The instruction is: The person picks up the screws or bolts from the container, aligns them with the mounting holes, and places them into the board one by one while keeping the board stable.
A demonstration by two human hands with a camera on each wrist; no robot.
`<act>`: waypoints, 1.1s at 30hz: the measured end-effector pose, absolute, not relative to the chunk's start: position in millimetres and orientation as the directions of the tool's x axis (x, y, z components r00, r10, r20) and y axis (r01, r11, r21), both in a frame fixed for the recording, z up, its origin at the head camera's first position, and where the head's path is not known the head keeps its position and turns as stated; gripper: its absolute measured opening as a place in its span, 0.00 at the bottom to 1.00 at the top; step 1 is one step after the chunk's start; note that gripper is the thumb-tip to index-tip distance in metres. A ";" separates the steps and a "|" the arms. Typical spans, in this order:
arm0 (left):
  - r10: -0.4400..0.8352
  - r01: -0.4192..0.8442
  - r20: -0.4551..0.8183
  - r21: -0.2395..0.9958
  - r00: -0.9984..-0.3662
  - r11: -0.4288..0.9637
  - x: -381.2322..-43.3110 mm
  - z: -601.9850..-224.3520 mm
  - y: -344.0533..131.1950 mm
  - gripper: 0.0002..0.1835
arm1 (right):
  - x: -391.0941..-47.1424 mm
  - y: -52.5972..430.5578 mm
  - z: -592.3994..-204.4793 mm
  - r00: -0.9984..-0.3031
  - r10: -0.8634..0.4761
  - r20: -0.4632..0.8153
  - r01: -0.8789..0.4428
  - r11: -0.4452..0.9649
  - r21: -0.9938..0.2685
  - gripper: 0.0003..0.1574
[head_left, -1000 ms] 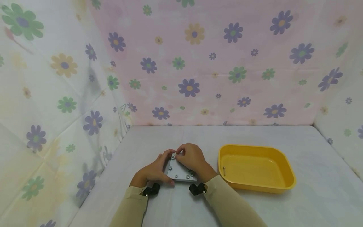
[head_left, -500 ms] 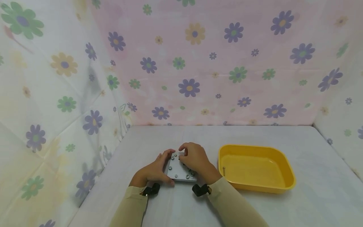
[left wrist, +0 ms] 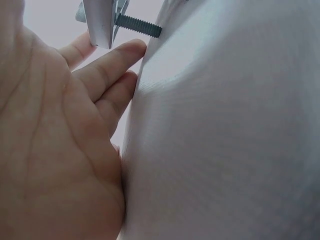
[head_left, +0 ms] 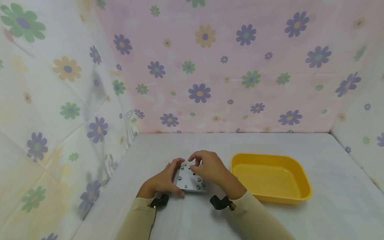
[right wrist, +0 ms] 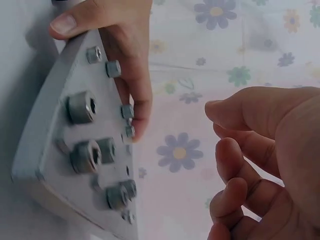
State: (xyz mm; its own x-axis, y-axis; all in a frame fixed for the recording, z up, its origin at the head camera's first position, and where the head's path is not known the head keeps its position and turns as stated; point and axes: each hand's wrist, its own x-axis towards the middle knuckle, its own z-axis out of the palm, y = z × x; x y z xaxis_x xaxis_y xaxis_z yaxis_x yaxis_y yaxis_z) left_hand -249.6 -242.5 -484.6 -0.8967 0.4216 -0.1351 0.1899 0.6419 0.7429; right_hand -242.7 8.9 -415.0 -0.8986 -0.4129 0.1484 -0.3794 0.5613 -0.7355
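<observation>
A light metal plate [head_left: 189,176] with several socket-head bolts standing in it lies on the table at centre. My left hand [head_left: 162,180] grips its left end, thumb at the near edge and fingertips at the far edge. From the underside of the plate a threaded bolt shank [left wrist: 139,25] sticks out, its tip close to the tabletop in the left wrist view. My right hand [head_left: 208,168] hovers over the plate's right part, fingers bent. Nothing shows between its thumb and fingers in the right wrist view. Bolt heads [right wrist: 82,107] stand at differing heights, and bare holes show too.
On the right stands a yellow tray [head_left: 271,198], close beside my right wrist. A bolt in its left end is mostly hidden by that wrist. Flower-patterned cloth [head_left: 210,66] hangs behind and at the sides of the white table [head_left: 168,143].
My right hand has left the bolt at the plate's far left corner and shifted right, uncovering more of the plate. My left hand stays in place.
</observation>
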 end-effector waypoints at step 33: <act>0.423 0.188 -0.130 0.754 -0.897 0.630 -249.0 -485.6 -241.1 0.74 | -240.3 102.7 -395.9 -0.921 -0.373 0.117 -0.350 0.654 -0.671 0.07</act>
State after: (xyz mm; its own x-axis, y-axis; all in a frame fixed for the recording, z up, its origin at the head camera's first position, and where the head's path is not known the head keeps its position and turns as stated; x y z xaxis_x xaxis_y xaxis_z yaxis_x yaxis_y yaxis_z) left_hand -249.0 -241.1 -485.6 -0.8968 0.4231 -0.1296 0.1881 0.6297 0.7537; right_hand -240.3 102.7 -395.9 -0.9205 -0.3727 0.1172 -0.3501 0.6538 -0.6708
